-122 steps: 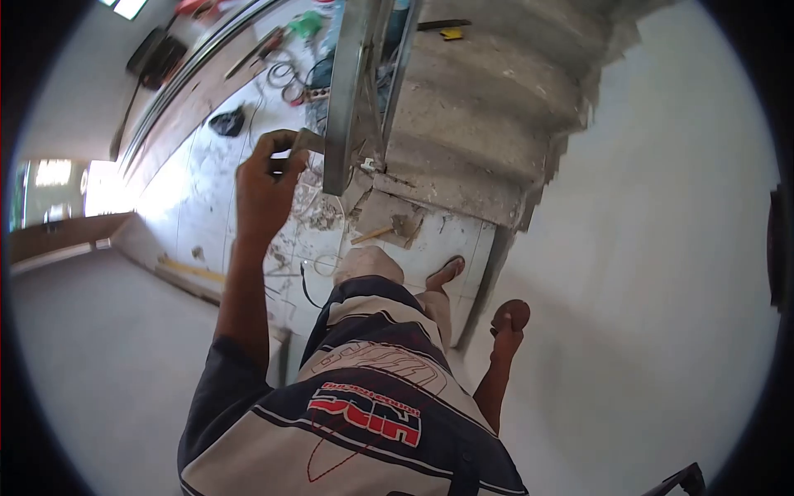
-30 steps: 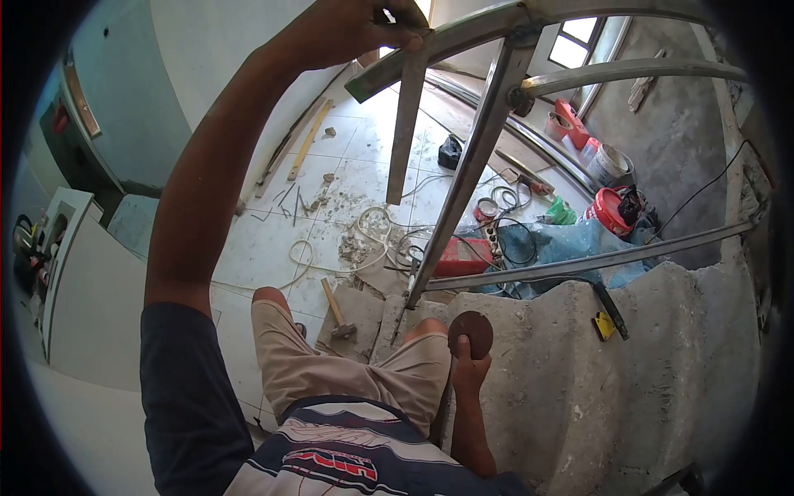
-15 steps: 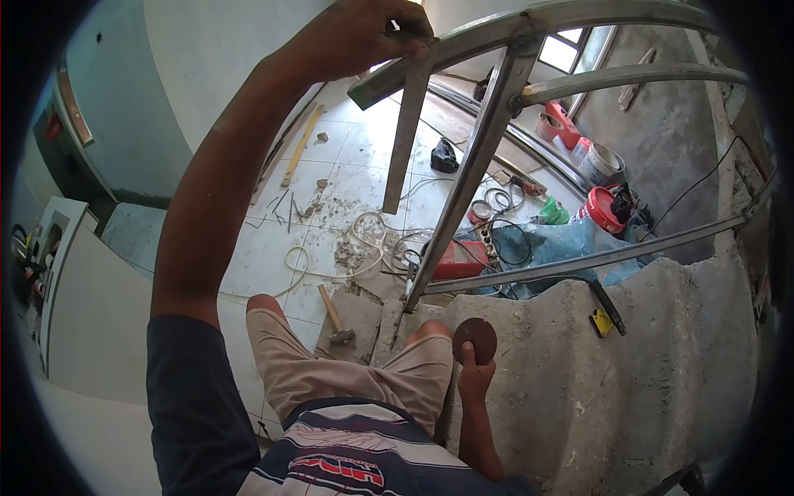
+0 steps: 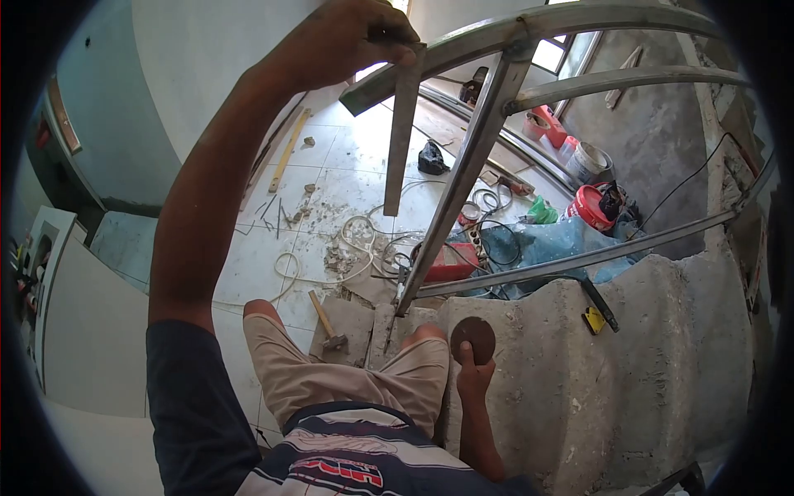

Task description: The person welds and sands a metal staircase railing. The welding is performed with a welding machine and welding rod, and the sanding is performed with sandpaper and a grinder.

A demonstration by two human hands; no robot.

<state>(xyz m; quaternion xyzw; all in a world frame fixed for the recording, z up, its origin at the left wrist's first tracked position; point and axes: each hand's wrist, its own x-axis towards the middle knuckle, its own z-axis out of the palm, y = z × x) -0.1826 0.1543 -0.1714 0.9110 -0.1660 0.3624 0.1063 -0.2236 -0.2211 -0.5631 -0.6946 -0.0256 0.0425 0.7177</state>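
My left hand (image 4: 351, 41) is raised at the upper end of a metal railing (image 4: 463, 165), its fingers closed on the top of a flat metal strip (image 4: 401, 140). The strip hangs down beside the free end of the curved top rail, close to the sloping post. Whether it touches the rail is hidden by my fingers. Low by my right knee, my right hand (image 4: 474, 376) grips a dark brown round abrasive disc (image 4: 473, 339), thumb across its face. Below the railing's lower bar run rough concrete steps (image 4: 546, 372).
A hammer (image 4: 328, 322) lies near my knees. A black-handled tool (image 4: 600, 303) and a yellow-black object (image 4: 593, 321) rest on the steps. Cables (image 4: 360, 240), a red box (image 4: 451, 260), a blue sheet (image 4: 546, 244) and a red bucket (image 4: 591, 207) crowd the floor beyond the railing.
The view has shifted slightly, with the railing a little further left. The strip hangs a little more upright. Both hands keep their hold.
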